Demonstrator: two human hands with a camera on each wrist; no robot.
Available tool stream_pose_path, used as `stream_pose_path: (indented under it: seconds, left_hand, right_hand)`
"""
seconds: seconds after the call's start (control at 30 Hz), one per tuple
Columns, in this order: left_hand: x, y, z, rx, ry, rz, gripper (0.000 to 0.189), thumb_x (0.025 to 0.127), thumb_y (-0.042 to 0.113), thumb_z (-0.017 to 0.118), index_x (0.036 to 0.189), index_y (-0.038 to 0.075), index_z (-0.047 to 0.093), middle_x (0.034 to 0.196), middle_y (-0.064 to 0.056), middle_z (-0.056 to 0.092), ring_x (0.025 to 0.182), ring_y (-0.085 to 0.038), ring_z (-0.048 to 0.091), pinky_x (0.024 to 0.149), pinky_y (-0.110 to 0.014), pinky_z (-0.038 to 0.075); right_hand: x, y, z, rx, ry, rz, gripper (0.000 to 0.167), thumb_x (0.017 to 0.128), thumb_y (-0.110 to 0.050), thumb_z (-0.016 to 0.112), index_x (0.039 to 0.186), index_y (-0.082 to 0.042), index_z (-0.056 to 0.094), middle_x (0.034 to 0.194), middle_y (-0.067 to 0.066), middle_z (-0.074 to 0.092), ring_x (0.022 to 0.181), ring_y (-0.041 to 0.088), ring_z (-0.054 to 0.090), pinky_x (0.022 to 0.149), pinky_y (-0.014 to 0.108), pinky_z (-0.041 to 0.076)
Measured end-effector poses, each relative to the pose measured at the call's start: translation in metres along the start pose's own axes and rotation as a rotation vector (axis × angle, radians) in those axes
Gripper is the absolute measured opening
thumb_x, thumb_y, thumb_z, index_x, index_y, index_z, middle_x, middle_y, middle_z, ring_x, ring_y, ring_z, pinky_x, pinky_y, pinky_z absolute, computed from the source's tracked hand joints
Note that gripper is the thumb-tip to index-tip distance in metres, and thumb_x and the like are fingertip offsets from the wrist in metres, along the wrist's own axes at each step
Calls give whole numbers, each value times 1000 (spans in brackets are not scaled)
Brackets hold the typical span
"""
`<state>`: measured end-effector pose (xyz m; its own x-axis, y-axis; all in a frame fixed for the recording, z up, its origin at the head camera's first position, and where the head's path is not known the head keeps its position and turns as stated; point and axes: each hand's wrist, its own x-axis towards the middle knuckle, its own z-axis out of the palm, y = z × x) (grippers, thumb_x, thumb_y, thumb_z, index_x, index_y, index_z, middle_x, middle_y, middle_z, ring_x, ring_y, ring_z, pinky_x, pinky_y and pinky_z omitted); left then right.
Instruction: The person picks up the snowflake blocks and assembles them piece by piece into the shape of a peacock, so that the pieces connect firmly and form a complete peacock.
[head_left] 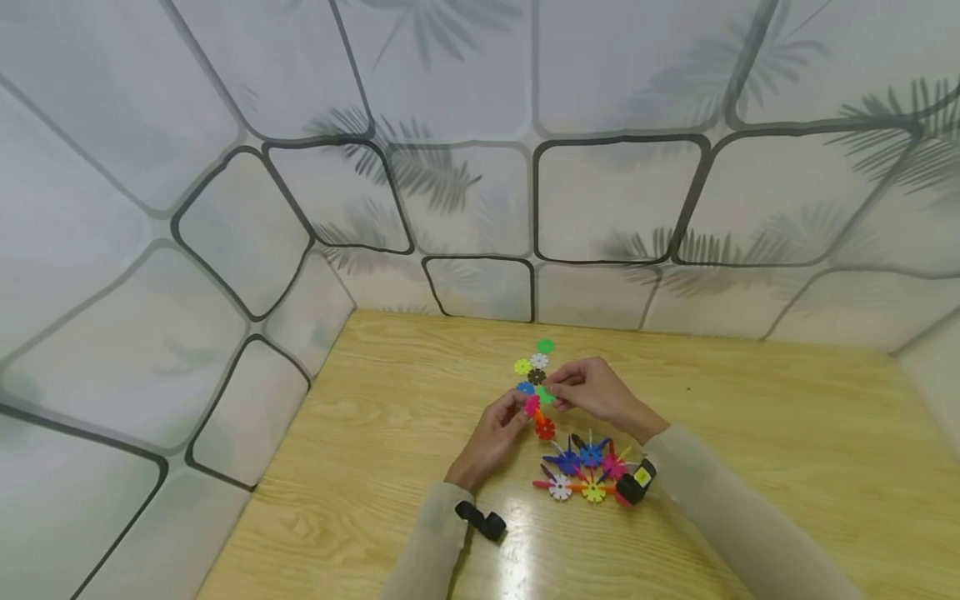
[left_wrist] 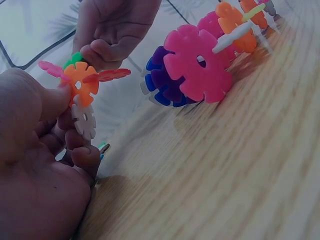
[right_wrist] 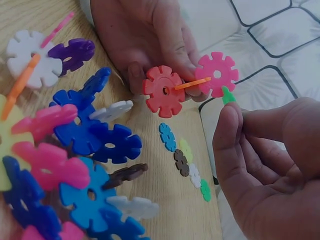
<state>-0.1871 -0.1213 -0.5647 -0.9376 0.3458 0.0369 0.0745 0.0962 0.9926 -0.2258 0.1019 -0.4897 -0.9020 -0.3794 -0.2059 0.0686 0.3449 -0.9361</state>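
My left hand [head_left: 491, 437] pinches a small cluster of notched plastic snowflake discs between thumb and fingers. In it an orange disc [left_wrist: 82, 84] joins a red disc [right_wrist: 164, 92], a pink disc [right_wrist: 216, 74] and a white disc [left_wrist: 84, 119]. From the other side my right hand [head_left: 600, 390] pinches a green disc [right_wrist: 228, 96] between thumb and forefinger, its edge right at the pink disc's rim. Fingers cover much of the green disc. Both hands are above the table, close together.
Beyond the hands lie loose discs on the wooden table [head_left: 390, 417]: blue [right_wrist: 167, 137], brown [right_wrist: 181, 162], yellow [head_left: 522, 367], white [head_left: 539, 360] and green [head_left: 545, 346]. A larger joined structure of many-coloured discs [head_left: 592, 455] stands nearer, beside the right forearm. A patterned wall [head_left: 480, 287] borders the back.
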Motion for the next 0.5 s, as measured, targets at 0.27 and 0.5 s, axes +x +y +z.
stream_pose_path:
  seconds: [0.27, 0.5]
  left_hand:
    - [0, 2, 1, 11, -21, 1, 20, 114, 12, 54, 125, 0, 65, 119, -17, 68, 107, -12, 60, 99, -26, 48]
    - [1, -3, 0, -5, -11, -11, 20, 114, 13, 55, 125, 1, 66, 118, -13, 68, 107, -12, 60, 99, -27, 48]
  right_hand:
    - [1, -3, 0, -13, -25, 13, 20, 108, -8, 68, 119, 7, 76, 102, 15, 81, 81, 13, 77, 81, 33, 69]
    - [-1, -6, 3, -5, -24, 16, 20, 108, -9, 68, 118, 7, 76, 103, 15, 81, 85, 19, 78, 85, 37, 69]
